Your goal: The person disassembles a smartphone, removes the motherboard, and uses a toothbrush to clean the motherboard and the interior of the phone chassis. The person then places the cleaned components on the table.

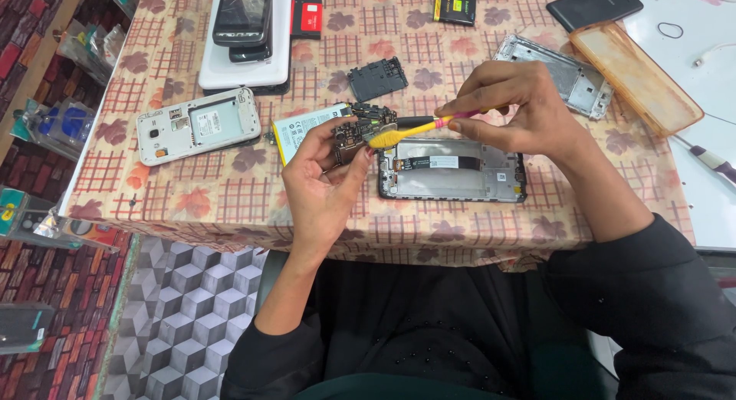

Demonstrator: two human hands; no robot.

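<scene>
Above patterned tablecloth (pixel 230 193), left hand (pixel 326 181) fingers grip circuit board (pixel 356 132); right hand (pixel 510 109) fingers pinch yellow brush (pixel 406 130) against it.

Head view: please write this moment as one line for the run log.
left hand: holds circuit board | right hand: holds yellow brush, head on board | below: open phone frame on table

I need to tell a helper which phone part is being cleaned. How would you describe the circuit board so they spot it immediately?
On the floral checked tablecloth, find the left hand raised above the near edge. It holds the dark circuit board, touched by a yellow brush. Unlike the flat frames nearby, it is lifted off the table.
</scene>
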